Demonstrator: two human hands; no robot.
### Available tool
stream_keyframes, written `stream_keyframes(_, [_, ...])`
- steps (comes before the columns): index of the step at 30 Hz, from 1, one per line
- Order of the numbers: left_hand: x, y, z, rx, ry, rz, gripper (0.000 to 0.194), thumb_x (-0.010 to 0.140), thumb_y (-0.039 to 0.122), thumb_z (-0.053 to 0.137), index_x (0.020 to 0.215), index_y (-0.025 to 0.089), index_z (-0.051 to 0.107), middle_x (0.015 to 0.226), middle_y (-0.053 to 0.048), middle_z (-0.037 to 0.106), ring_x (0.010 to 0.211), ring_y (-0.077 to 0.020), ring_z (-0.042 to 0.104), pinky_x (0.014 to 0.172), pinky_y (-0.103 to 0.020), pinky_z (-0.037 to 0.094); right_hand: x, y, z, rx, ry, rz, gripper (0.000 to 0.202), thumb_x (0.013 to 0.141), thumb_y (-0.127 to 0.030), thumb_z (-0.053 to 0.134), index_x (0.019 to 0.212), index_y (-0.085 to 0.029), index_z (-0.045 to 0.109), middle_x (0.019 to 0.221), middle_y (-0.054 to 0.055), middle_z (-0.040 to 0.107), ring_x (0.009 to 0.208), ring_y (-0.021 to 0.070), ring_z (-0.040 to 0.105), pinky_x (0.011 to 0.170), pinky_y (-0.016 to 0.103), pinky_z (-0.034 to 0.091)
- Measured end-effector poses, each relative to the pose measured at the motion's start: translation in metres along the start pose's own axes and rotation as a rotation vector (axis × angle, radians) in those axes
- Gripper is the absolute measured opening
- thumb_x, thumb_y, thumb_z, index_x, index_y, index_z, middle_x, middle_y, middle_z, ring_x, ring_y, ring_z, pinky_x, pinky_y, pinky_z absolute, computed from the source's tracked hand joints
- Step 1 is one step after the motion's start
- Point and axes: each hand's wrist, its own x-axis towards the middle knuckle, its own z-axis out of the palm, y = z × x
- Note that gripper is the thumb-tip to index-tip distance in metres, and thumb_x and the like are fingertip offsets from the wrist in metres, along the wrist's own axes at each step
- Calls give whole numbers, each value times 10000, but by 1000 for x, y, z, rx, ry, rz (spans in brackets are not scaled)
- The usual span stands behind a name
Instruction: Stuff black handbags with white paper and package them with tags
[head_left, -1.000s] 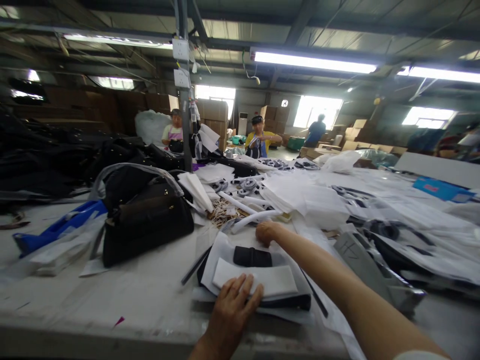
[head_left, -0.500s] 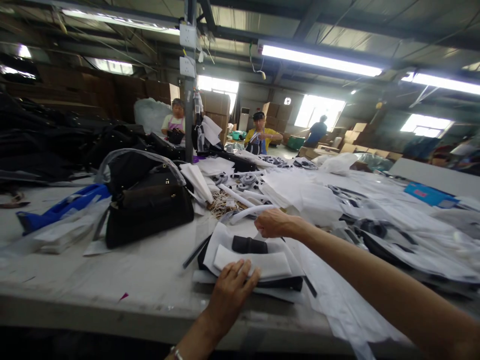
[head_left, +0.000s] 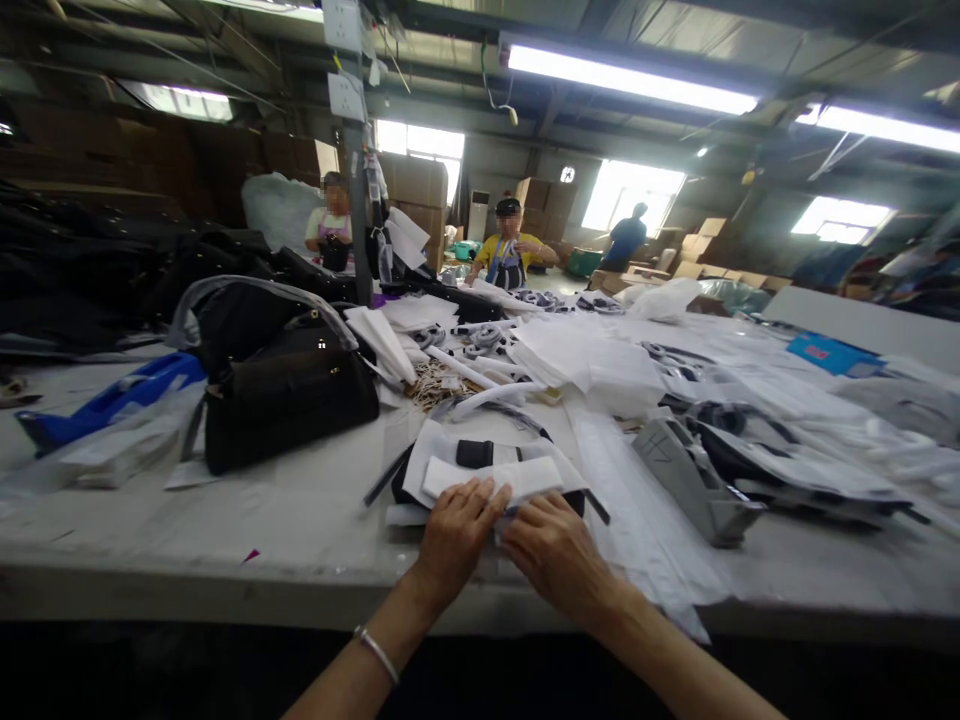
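Note:
A black bag (head_left: 400,478) lies near the table's front edge, mostly covered by white foam sheet and a folded white pad (head_left: 532,474). Across the sheet behind the pad is a black wrapped piece (head_left: 475,454) with a white band beside it. My left hand (head_left: 461,530) rests on the pad's front left part, fingers spread a little. Beside it my right hand (head_left: 556,550) bends over the front edge of the pad; its fingertips are partly hidden, and what they hold is unclear. Clear-wrapped handles curve behind the sheet.
To the left stand a dark handbag (head_left: 292,410) and a blue tape dispenser (head_left: 112,400). A grey dispenser (head_left: 694,480) is at the right, near plastic sleeves (head_left: 637,500). Papers and coiled straps cover the table's middle. People work at the back.
My right hand has come from the handle behind the bag to the pad's front edge, beside my left hand. A white band now shows by the black piece. The view has shifted.

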Motion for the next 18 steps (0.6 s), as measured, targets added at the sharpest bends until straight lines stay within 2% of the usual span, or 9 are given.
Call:
stream_keyframes(2, [-1, 0, -1, 0, -7, 19, 406, 1022, 197, 371, 1402, 263, 496, 1328, -36, 633, 1200, -221, 586, 965, -378, 446, -4, 1, -12, 135, 42, 41, 245, 925, -334, 628, 714, -219, 677, 712, 9, 667, 708, 167, 604, 747, 315, 414])
stream_keyframes(4, [-1, 0, -2, 5, 5, 31, 404, 1029, 203, 348, 1395, 267, 507, 1323, -31, 637, 1200, -219, 585, 969, -376, 441, 4, 11, -36, 227, 114, 152, 274, 969, -371, 556, 793, -230, 711, 770, 19, 701, 756, 175, 642, 761, 306, 450])
stream_keyframes(7, [-2, 0, -3, 25, 18, 45, 410, 1036, 200, 320, 1390, 271, 515, 1312, -28, 645, 1202, -211, 584, 968, -368, 439, 34, 35, -71, 261, 244, 279, 347, 1020, -396, 417, 1082, -223, 712, 1075, 65, 734, 1026, 217, 666, 904, 338, 486])
stream_keyframes(9, [-3, 0, -3, 42, 10, 54, 413, 1037, 191, 318, 1389, 272, 517, 1313, -29, 644, 1209, -209, 580, 972, -367, 438, 53, 50, -75, 228, 272, 305, 433, 1029, -418, 355, 1284, -197, 626, 1309, 96, 649, 1236, 236, 578, 1046, 389, 433])
stream_keyframes(11, [-3, 0, -2, 58, -1, 57, 419, 1033, 177, 328, 1397, 274, 510, 1320, -34, 639, 1222, -212, 573, 978, -370, 436, 62, 61, -56, 151, 203, 302, 491, 1031, -415, 327, 1405, -165, 523, 1465, 115, 519, 1386, 246, 435, 1154, 448, 318])
stream_keyframes(13, [-4, 2, -1, 73, -11, 66, 420, 1027, 172, 353, 1403, 282, 505, 1330, -39, 632, 1233, -220, 566, 988, -378, 434, 56, 68, -19, 61, 40, 321, 510, 1024, -396, 344, 1452, -149, 467, 1533, 124, 425, 1457, 270, 315, 1196, 514, 205])
stream_keyframes(16, [-4, 4, 0, 93, -35, 87, 417, 1014, 182, 402, 1399, 302, 508, 1337, -37, 627, 1237, -233, 563, 997, -390, 434, 31, 76, 38, 8, -239, 439, 500, 1020, -361, 350, 1451, -140, 471, 1539, 138, 405, 1468, 297, 285, 1189, 552, 188])
stream_keyframes(18, [-2, 6, 1, 98, -59, 91, 421, 1009, 187, 420, 1402, 313, 503, 1344, -33, 623, 1233, -236, 565, 999, -394, 436, 19, 81, 59, -7, -291, 462, 507, 1025, -361, 336, 1468, -142, 447, 1549, 132, 387, 1475, 296, 265, 1194, 553, 170])
